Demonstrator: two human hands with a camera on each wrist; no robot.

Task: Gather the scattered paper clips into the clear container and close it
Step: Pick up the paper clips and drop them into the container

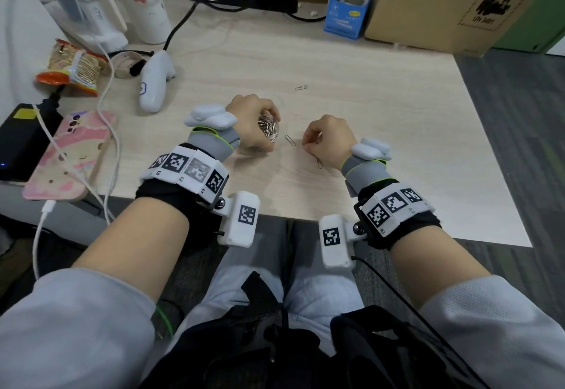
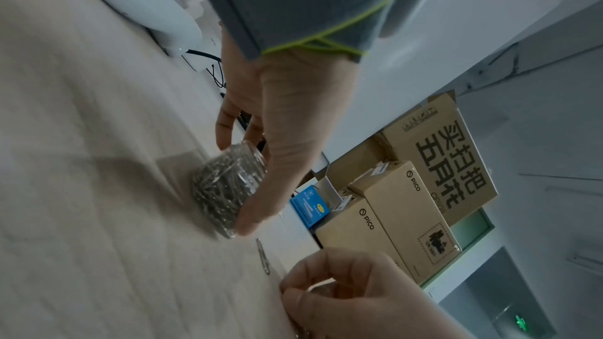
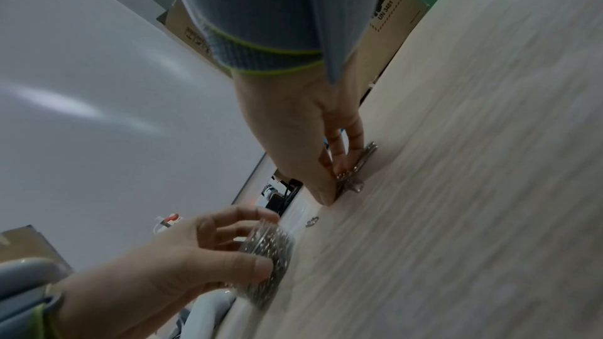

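Observation:
A small clear container (image 1: 269, 130), packed with silver paper clips and without a lid on it, stands on the pale wooden table (image 1: 382, 119). My left hand (image 1: 255, 132) grips it from the left, fingers curled round its side; the left wrist view shows the container (image 2: 225, 187) under the thumb. To its right, my right hand (image 1: 308, 144) pinches a few paper clips (image 3: 355, 169) against the tabletop. Loose paper clips lie between the hands (image 1: 289, 140), under the right wrist (image 1: 319, 162) and farther back (image 1: 301, 87).
A white controller (image 1: 154, 83), a snack packet (image 1: 73, 67), a pink phone (image 1: 70, 156) with cables and a black device lie on the left. A blue box (image 1: 345, 12) and cardboard boxes (image 1: 452, 0) stand at the back. The table's front edge runs just behind my wrists.

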